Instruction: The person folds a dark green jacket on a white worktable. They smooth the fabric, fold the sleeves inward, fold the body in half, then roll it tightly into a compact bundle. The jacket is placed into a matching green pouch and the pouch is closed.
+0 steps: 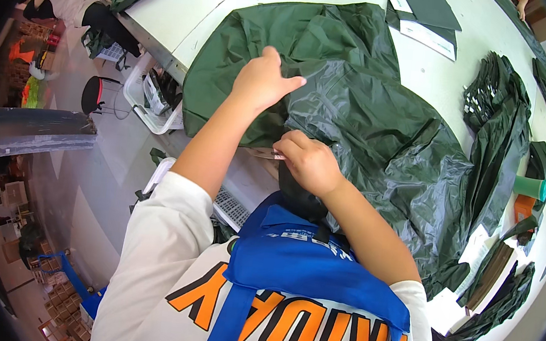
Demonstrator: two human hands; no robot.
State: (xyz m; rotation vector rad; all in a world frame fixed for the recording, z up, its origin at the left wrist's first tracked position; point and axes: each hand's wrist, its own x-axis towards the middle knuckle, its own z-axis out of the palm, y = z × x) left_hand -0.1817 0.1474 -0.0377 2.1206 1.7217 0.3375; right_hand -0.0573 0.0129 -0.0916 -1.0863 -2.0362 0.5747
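Note:
A large piece of dark green, shiny fabric (370,127) lies spread and wrinkled over the white table, its near part hanging toward my body. My left hand (262,83) is over its left part, thumb and fingers apart, holding nothing. Closer to me, at the fabric's near edge, my right hand (310,163) is closed in a pinch. A thin, small piece with a reddish end shows at its fingertips, too small to name. Whether fabric is also caught between those fingers is hidden.
Bundled dark green pieces (493,104) lie on the table (429,80)'s right side, near a green cylinder (530,188) and stacked cards (492,273). Dark panels and white paper (426,39) lie at the back. A white basket (154,101) stands below the left edge; another person (70,6) is far left.

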